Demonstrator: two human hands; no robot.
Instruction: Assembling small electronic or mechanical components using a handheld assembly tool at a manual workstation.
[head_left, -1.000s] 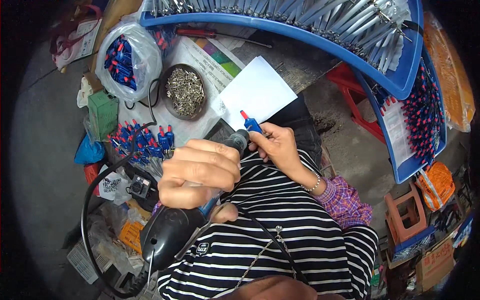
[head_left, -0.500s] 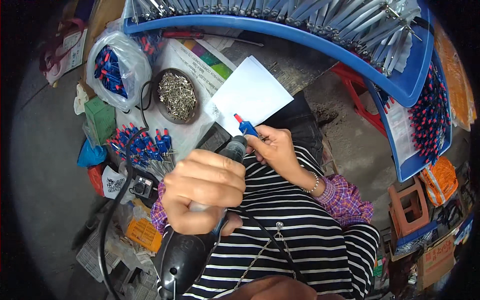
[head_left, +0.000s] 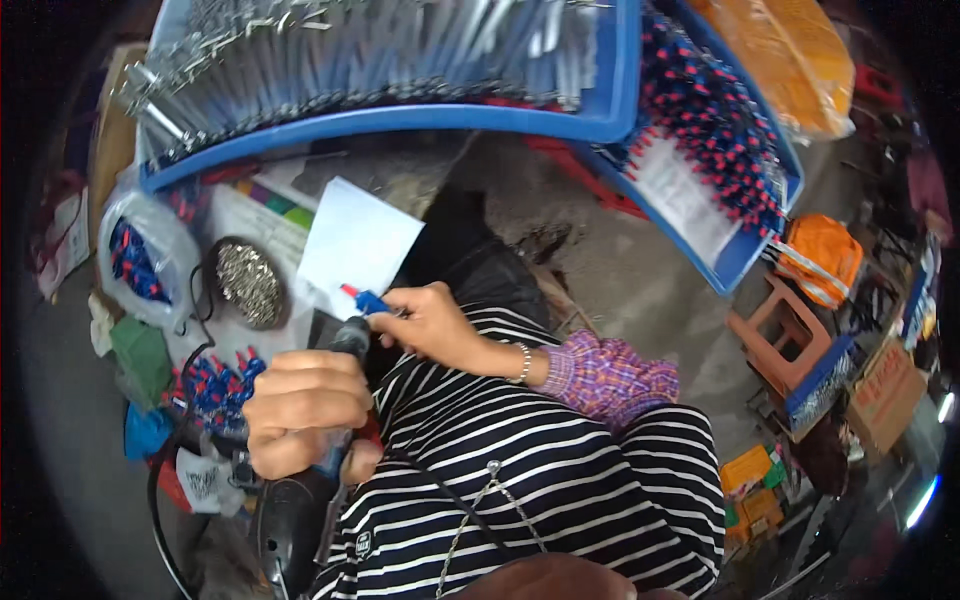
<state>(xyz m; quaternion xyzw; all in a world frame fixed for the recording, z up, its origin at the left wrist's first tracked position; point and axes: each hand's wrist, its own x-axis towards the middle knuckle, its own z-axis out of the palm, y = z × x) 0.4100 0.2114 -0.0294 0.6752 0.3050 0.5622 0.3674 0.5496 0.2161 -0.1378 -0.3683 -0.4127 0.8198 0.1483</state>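
My left hand [head_left: 305, 415] is closed round a black corded power screwdriver [head_left: 290, 525], its nose pointing up and away from me. Between the fingers of my right hand [head_left: 430, 325] is a small blue plastic piece with a red tip [head_left: 370, 301]. The screwdriver's nose [head_left: 352, 335] meets or nearly meets the near end of this piece; the exact contact is hidden. Just beyond lies a white sheet of paper [head_left: 360, 235]. Left of it stands a round dark dish of small metal screws [head_left: 248, 283]. Similar blue-and-red pieces [head_left: 220, 388] lie bunched beside my left hand.
A large blue tray [head_left: 400, 118] of metal rods spans the far side. Another blue tray [head_left: 715, 275] with many blue-and-red pieces sits at far right. At left is a plastic bag [head_left: 180, 230] of such pieces. A brown stool [head_left: 790, 335] stands right. The black cord [head_left: 155, 500] curves at left.
The view has swung right, so everything sits further left and the right tray shows more fully. Both hands keep their holds on the screwdriver and the blue-and-red piece.
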